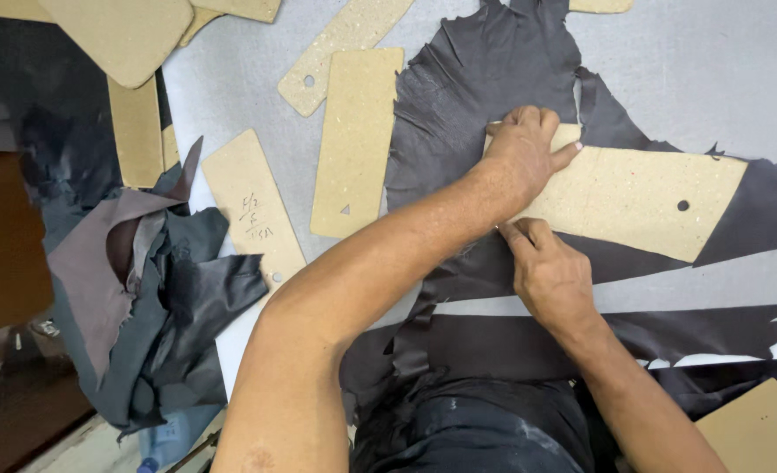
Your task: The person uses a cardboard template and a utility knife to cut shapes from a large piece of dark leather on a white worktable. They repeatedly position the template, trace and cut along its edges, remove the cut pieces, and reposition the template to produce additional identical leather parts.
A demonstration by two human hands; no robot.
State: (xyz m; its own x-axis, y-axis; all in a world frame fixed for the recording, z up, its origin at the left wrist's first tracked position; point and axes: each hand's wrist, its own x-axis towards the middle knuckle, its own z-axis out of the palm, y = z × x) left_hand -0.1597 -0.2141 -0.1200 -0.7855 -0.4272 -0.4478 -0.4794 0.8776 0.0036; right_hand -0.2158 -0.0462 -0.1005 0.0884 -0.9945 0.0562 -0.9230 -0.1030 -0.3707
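L hand [521, 151] lies flat w/ fingers spread, pressing the template [638, 203] onto the leather [471, 96] at table [230, 79] centre. R hand [548, 273], at 6 o'clock of it, is pinched shut at the template's lower edge – on what, can't tell. Template looks stiff, light board – hold flat near its edge. Leather looks soft, limp, prob. shifts unless pinned.

1. A pale grey table [695, 61] fills most of the view, lit evenly with soft shadows.
2. Its left edge drops off to a darker area below.
3. At the far left there is a brown surface [3, 236], maybe wood; I cannot tell what it is.
4. At the bottom left, a light floor [73, 447] shows, partly blurred.
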